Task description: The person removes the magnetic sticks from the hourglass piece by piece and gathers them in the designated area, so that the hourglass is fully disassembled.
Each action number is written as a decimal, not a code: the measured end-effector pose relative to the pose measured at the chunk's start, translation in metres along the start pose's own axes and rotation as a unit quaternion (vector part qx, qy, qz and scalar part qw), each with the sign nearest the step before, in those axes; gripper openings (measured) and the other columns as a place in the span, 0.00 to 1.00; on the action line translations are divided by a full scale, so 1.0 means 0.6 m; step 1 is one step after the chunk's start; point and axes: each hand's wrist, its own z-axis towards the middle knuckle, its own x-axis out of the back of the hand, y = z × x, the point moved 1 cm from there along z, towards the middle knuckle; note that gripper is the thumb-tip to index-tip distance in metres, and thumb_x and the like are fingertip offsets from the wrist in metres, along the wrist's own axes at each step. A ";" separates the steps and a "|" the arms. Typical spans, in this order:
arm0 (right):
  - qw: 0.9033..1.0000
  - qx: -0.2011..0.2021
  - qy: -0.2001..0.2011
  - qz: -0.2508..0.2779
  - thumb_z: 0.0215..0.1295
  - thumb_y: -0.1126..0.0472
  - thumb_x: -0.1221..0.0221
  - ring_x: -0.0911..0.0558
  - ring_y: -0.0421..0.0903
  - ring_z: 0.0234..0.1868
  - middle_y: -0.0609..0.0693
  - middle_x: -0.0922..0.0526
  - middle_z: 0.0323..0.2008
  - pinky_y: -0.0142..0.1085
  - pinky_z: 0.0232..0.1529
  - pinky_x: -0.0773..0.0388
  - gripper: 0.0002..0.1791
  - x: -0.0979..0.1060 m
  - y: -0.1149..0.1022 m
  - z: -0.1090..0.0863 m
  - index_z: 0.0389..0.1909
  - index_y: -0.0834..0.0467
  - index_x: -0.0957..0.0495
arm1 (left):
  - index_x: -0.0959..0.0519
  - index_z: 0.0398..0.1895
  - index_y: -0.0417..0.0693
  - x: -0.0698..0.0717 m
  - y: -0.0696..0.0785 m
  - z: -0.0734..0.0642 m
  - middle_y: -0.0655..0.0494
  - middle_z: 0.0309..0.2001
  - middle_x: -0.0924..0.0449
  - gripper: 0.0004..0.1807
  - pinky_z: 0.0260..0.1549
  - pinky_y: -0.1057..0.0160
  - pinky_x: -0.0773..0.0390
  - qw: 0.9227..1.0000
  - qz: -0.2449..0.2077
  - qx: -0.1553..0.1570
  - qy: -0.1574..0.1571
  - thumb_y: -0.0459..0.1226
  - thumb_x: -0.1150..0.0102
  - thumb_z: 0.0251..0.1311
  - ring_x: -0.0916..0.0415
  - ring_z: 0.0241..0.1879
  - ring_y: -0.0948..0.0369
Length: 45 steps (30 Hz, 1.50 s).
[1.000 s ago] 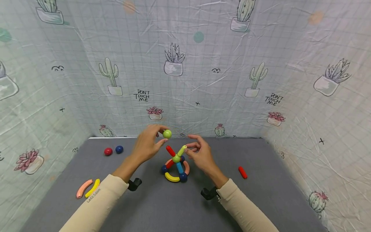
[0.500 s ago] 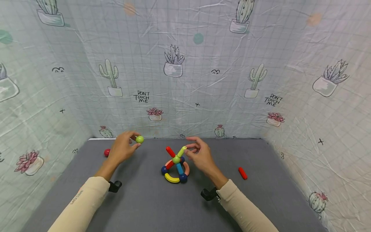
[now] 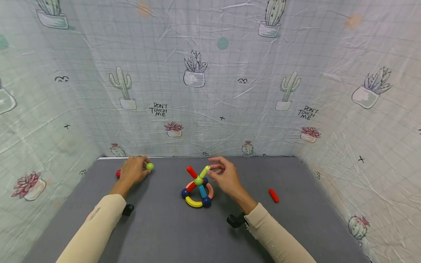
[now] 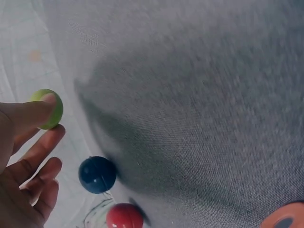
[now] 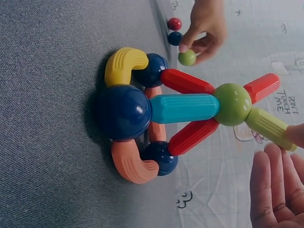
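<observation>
My left hand (image 3: 131, 171) pinches a green ball (image 3: 150, 166) between thumb and fingertips, above the table's far left. In the left wrist view a dark blue ball (image 4: 97, 175) and a red ball (image 4: 124, 216) lie below that hand. A magnetic-stick structure (image 3: 202, 190) stands mid-table: a ring of curved yellow and coral pieces with dark blue balls, and straight rods rising to a green ball (image 5: 232, 104). From this ball a red rod (image 5: 264, 88) and a yellow-green rod (image 5: 270, 127) point outward. My right hand (image 3: 227, 179) holds the yellow-green rod's free end between thumb and fingers.
A loose red rod (image 3: 273, 195) lies on the grey table (image 3: 164, 233), right of my right hand. Part of a coral curved piece (image 4: 285, 216) shows in the left wrist view. Cloth printed with cacti (image 3: 210, 109) hangs behind and at both sides.
My left hand has carried the green ball away from the structure, leftward and then down toward the red and blue balls. My right hand stays at the yellow-green rod.
</observation>
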 end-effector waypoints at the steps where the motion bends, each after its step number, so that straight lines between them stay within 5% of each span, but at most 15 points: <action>1: 1.000 0.002 -0.001 -0.001 0.69 0.66 0.31 0.13 0.63 0.40 0.59 0.10 0.50 0.53 0.40 0.11 0.22 0.000 0.000 0.000 0.62 0.53 0.18 | 0.13 0.50 0.41 -0.002 -0.002 0.001 0.44 0.41 0.10 0.18 0.47 0.38 0.26 1.000 0.010 -0.002 -0.002 0.37 0.23 0.58 0.24 0.49 0.40; 9: 1.000 0.011 -0.002 -0.015 0.70 0.66 0.31 0.12 0.57 0.37 0.58 0.11 0.49 0.48 0.39 0.11 0.19 -0.004 -0.003 0.000 0.60 0.54 0.17 | 0.13 0.48 0.42 -0.017 -0.015 0.004 0.44 0.41 0.12 0.16 0.43 0.42 0.30 0.998 0.055 0.011 -0.022 0.36 0.23 0.58 0.26 0.44 0.43; 15: 1.000 0.009 -0.005 -0.019 0.70 0.66 0.32 0.14 0.47 0.35 0.56 0.11 0.48 0.51 0.40 0.11 0.18 -0.009 0.000 0.000 0.59 0.54 0.16 | 0.14 0.51 0.42 -0.019 -0.011 0.000 0.38 0.47 0.13 0.20 0.44 0.40 0.29 0.998 0.065 0.004 -0.001 0.38 0.23 0.57 0.26 0.50 0.38; 20: 1.000 0.013 -0.008 -0.015 0.70 0.66 0.31 0.14 0.52 0.35 0.57 0.11 0.48 0.50 0.38 0.11 0.18 -0.011 0.001 0.000 0.58 0.54 0.16 | 0.15 0.57 0.44 -0.008 0.031 -0.005 0.38 0.50 0.14 0.24 0.47 0.37 0.28 0.999 0.028 -0.025 0.013 0.42 0.23 0.59 0.26 0.55 0.36; 25: 1.000 0.006 -0.010 -0.014 0.69 0.66 0.31 0.14 0.55 0.36 0.56 0.11 0.47 0.42 0.36 0.11 0.17 -0.012 0.002 -0.001 0.58 0.53 0.16 | 0.14 0.57 0.47 0.001 0.101 -0.018 0.43 0.49 0.11 0.21 0.53 0.36 0.30 0.995 -0.077 -0.063 0.009 0.41 0.23 0.61 0.25 0.56 0.40; 30: 1.000 0.002 -0.012 -0.017 0.69 0.66 0.31 0.14 0.50 0.34 0.56 0.11 0.47 0.36 0.33 0.12 0.17 -0.014 0.005 0.000 0.58 0.53 0.16 | 0.16 0.59 0.48 -0.004 0.164 -0.041 0.46 0.52 0.11 0.20 0.58 0.37 0.29 0.977 -0.189 -0.090 -0.038 0.40 0.25 0.64 0.24 0.56 0.46; 35: 1.000 -0.004 -0.015 -0.012 0.70 0.65 0.31 0.14 0.59 0.36 0.56 0.11 0.48 0.54 0.41 0.11 0.17 -0.016 0.008 -0.001 0.57 0.52 0.15 | 0.17 0.59 0.49 -0.018 0.206 -0.052 0.47 0.52 0.12 0.19 0.56 0.36 0.23 0.948 -0.287 -0.103 -0.095 0.42 0.27 0.67 0.21 0.54 0.47; 38: 1.000 -0.006 -0.014 -0.010 0.69 0.65 0.30 0.14 0.65 0.38 0.55 0.10 0.47 0.62 0.44 0.14 0.16 -0.017 0.009 -0.001 0.56 0.53 0.15 | 0.17 0.57 0.48 -0.029 0.225 -0.054 0.47 0.51 0.13 0.18 0.52 0.44 0.20 0.931 -0.333 -0.096 -0.112 0.43 0.28 0.68 0.21 0.53 0.48; 45: 0.999 -0.002 -0.020 -0.034 0.69 0.63 0.29 0.12 0.60 0.37 0.53 0.10 0.44 0.41 0.36 0.11 0.14 -0.020 0.011 -0.003 0.54 0.54 0.15 | 0.14 0.55 0.47 -0.060 0.248 -0.059 0.51 0.47 0.11 0.17 0.42 0.61 0.17 0.914 -0.388 -0.082 -0.084 0.43 0.26 0.66 0.18 0.42 0.58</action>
